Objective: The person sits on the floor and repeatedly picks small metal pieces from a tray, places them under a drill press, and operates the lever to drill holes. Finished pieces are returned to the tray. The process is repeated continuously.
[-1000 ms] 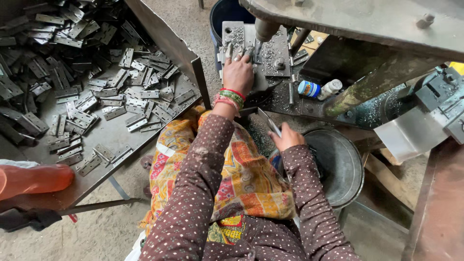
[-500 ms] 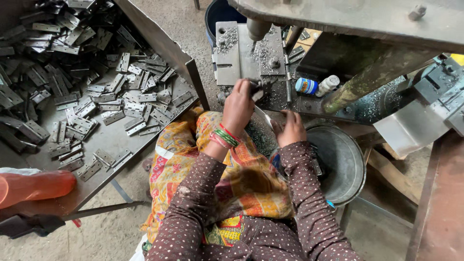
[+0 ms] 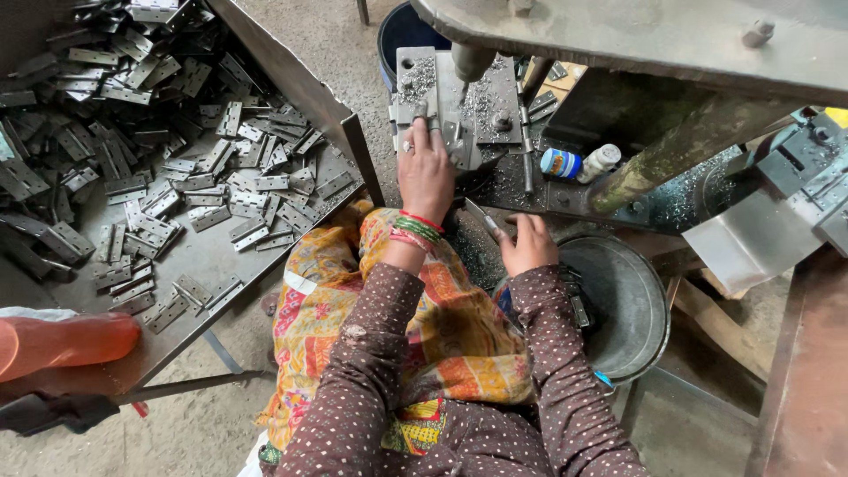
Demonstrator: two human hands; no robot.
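Your left hand (image 3: pixel 425 177) has moved up from your lap onto the press bed (image 3: pixel 459 106), fingers spread flat on a hinge (image 3: pixel 408 113). Your right hand (image 3: pixel 527 245) stays by the basin (image 3: pixel 636 300), pinching a metal strip (image 3: pixel 482 218).

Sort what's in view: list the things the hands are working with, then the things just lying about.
In use:
left hand on the metal piece at the press plate
right hand holding a thin metal strip

Lying about:
pile of hinge plates
small bottle
metal basin
orange bottle
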